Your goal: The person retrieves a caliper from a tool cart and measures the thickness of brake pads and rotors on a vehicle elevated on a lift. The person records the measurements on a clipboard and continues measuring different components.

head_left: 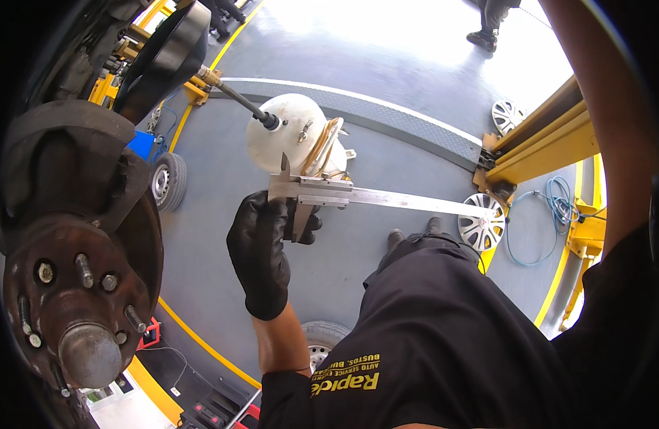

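— Left hand [261,247]?
— I see it gloved, raised, fingers curled around the steel caliper [358,196] (beam pointing right), beside the rusty wheel hub [79,286].
— Right hand?
— Arm raised; hand out of view.

The left hand [261,247] wore a black glove that ended at the wrist, with the forearm bare above it. The person wore a black short-sleeved shirt with yellow printed lettering, black trousers and dark shoes [415,232].

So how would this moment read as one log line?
left hand: gloved, holds vernier caliper | right hand: raised, out of view | nearby: rusty wheel hub
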The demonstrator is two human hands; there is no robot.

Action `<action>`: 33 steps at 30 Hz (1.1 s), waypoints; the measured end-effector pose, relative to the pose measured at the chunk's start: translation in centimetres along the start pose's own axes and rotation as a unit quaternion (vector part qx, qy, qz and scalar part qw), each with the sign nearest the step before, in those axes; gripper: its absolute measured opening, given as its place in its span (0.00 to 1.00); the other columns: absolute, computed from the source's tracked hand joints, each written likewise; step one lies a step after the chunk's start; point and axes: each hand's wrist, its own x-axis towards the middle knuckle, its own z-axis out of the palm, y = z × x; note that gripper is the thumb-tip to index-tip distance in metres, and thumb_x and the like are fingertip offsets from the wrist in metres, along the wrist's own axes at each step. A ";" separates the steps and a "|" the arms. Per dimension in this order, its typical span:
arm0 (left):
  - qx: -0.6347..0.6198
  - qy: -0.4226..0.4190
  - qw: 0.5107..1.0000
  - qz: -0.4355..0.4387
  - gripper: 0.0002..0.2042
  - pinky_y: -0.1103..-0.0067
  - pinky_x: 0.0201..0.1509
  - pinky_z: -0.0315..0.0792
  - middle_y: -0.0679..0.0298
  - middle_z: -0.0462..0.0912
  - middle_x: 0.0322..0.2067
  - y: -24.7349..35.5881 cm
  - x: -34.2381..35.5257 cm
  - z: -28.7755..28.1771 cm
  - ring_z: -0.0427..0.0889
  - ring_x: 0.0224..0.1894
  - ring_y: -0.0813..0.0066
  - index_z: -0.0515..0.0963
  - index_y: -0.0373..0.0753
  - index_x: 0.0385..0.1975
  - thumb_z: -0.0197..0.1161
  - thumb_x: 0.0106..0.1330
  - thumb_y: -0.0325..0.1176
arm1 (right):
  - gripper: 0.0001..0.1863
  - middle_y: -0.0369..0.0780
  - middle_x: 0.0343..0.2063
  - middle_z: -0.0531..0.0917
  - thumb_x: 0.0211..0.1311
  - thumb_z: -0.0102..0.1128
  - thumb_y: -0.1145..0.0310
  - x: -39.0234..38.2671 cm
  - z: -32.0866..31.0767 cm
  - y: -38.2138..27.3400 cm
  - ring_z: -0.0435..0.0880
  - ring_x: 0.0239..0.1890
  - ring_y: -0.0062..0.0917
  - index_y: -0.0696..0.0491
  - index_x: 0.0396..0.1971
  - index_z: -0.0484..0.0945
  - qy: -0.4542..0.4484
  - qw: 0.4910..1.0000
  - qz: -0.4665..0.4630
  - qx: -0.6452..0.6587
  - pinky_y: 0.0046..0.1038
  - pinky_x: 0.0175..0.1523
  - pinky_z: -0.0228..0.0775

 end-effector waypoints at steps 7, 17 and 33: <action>0.029 -0.046 0.998 0.008 0.13 0.77 0.28 0.79 0.54 0.86 0.31 -0.9 0.9 1.4 0.87 0.26 0.69 0.76 0.29 0.47 0.50 0.79 0.33 | 0.20 0.41 0.33 0.87 0.76 0.52 0.53 -7.7 -3.2 -0.4 0.86 0.37 0.27 0.52 0.54 0.78 0.120 0.988 -0.053 0.081 0.29 0.46 0.78; 0.012 -0.209 0.978 0.001 0.13 0.76 0.30 0.78 0.54 0.87 0.30 0.6 -0.7 14.4 0.86 0.26 0.68 0.77 0.27 0.48 0.49 0.78 0.31 | 0.18 0.42 0.45 0.86 0.73 0.59 0.65 -41.7 2.1 2.1 0.85 0.48 0.26 0.52 0.59 0.77 -0.204 0.928 0.132 0.283 0.28 0.51 0.77; -0.128 -0.702 0.606 -0.351 0.29 0.70 0.46 0.80 0.46 0.83 0.48 -6.0 -23.8 44.8 0.87 0.46 0.60 0.68 0.29 0.64 0.41 0.82 0.53 | 0.18 0.42 0.27 0.87 0.72 0.59 0.51 -90.2 0.2 0.4 0.85 0.33 0.41 0.48 0.50 0.82 0.066 0.797 0.527 0.288 0.40 0.41 0.74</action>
